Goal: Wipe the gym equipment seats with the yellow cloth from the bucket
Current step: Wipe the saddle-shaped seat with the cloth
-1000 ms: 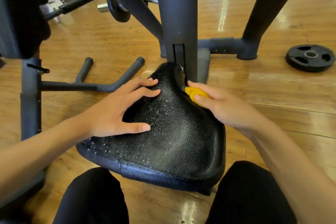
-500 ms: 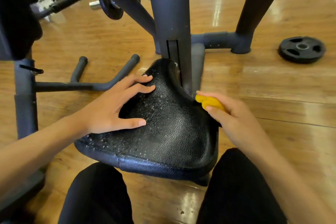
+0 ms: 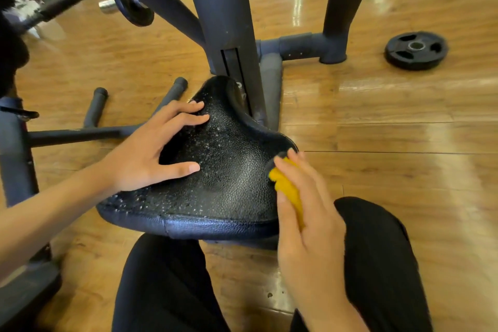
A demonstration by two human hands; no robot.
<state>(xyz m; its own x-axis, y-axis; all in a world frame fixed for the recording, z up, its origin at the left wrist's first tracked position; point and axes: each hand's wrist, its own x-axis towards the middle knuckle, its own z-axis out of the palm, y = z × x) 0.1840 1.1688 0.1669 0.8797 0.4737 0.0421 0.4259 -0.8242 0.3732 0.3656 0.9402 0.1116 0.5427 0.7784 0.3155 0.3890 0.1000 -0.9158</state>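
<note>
At the near right edge of a droplet-speckled padded seat (image 3: 229,183), a person's right hand (image 3: 304,218) presses a bunched yellow cloth (image 3: 285,186), grip curled round it, while the left hand (image 3: 151,153) lies spread flat at far left; wiping appears under way, the wet left side likely next.

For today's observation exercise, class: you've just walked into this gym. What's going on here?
A person is wiping the black padded seat of a gym machine. The right hand grips a bunched yellow cloth against the seat's right edge. The left hand rests flat on the seat's left side, fingers spread. Pale droplets speckle the left and front of the seat. A weight plate lies apart on the wooden floor.
</note>
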